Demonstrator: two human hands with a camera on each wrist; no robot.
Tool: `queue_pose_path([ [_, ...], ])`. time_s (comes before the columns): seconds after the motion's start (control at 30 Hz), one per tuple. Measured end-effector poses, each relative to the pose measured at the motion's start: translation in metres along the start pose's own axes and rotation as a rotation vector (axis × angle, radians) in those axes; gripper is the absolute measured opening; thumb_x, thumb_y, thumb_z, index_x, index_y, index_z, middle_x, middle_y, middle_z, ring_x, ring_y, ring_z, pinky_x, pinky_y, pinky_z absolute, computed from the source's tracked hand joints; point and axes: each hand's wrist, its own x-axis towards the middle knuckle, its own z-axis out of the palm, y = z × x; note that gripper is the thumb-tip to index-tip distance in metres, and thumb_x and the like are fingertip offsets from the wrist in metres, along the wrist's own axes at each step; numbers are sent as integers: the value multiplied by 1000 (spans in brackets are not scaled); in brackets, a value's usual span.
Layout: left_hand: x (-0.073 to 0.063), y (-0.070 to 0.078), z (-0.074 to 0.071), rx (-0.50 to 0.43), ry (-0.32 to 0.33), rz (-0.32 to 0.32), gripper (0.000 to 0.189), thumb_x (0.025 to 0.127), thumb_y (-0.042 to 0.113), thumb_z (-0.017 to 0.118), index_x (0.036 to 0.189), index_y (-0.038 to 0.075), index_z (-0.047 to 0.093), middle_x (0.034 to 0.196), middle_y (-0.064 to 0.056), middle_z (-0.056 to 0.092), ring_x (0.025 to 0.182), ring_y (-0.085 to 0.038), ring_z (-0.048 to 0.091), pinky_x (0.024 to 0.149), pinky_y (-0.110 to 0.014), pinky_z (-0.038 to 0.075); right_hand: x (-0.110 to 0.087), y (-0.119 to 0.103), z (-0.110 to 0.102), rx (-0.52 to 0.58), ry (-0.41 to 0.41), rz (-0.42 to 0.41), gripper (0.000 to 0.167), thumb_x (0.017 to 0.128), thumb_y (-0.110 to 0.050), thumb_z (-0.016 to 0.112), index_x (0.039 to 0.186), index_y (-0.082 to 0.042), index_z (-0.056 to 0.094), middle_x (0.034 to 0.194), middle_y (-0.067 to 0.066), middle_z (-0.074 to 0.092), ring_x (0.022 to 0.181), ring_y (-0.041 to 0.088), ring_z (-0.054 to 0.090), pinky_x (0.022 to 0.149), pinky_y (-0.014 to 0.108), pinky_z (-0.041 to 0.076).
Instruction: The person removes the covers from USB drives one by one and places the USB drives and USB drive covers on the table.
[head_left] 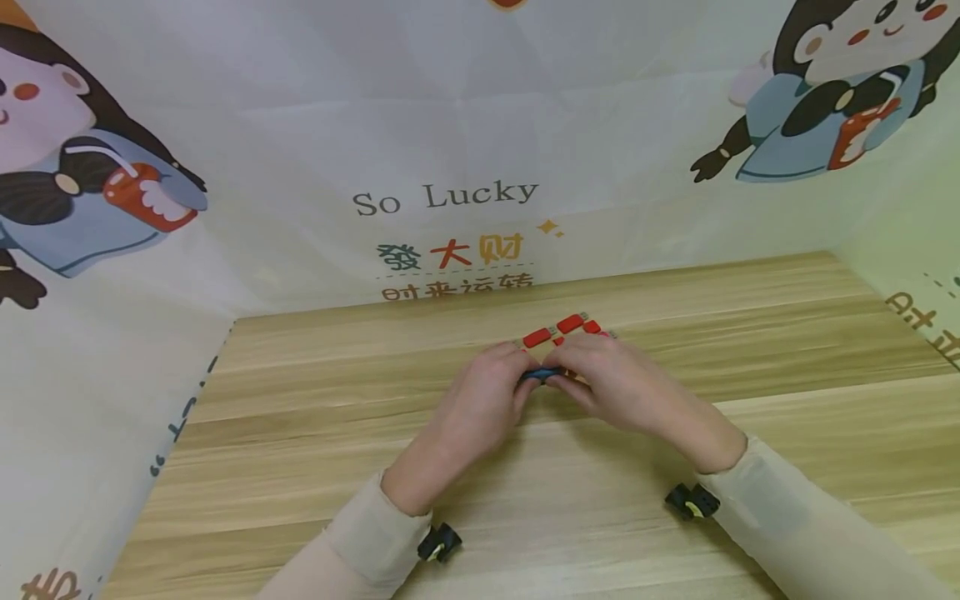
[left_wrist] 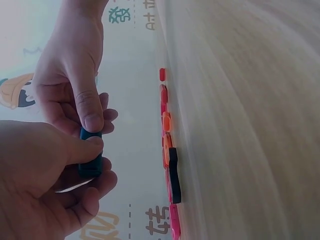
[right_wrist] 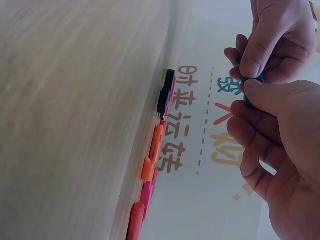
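Note:
Both hands meet over the table around a dark blue USB stick. My left hand pinches one end of it between thumb and fingers, and my right hand pinches the other end. In the left wrist view the stick shows between the two thumbs, held above the tabletop. Just beyond the hands lie red USB sticks with metal plugs bare, partly covered by the hands in the head view. Low along the table, the left wrist view also shows an orange piece and a dark one.
The right wrist view shows dark pieces, an orange stick, a short orange cap and a red piece in a row. A printed cloth walls the back and sides of the wooden table.

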Motion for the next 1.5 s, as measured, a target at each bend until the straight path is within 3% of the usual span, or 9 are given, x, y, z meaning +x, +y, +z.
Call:
queue_pose_path([
  [0.53, 0, -2, 0, -13, 51, 101, 4, 95, 3, 79, 98, 4, 78, 93, -3, 74, 88, -19, 69, 82, -33, 59, -1, 5, -4, 14, 45, -142, 14, 92, -4, 83, 104, -6, 77, 98, 1, 73, 90, 15, 68, 79, 33, 59],
  [1.5, -1, -2, -1, -18, 33, 105, 4, 97, 4, 77, 100, 6, 78, 96, -2, 75, 91, -17, 68, 84, -33, 58, -1, 6, -6, 34, 26, -145, 12, 93, -4, 82, 104, -6, 78, 98, 0, 74, 90, 14, 70, 79, 35, 59],
])
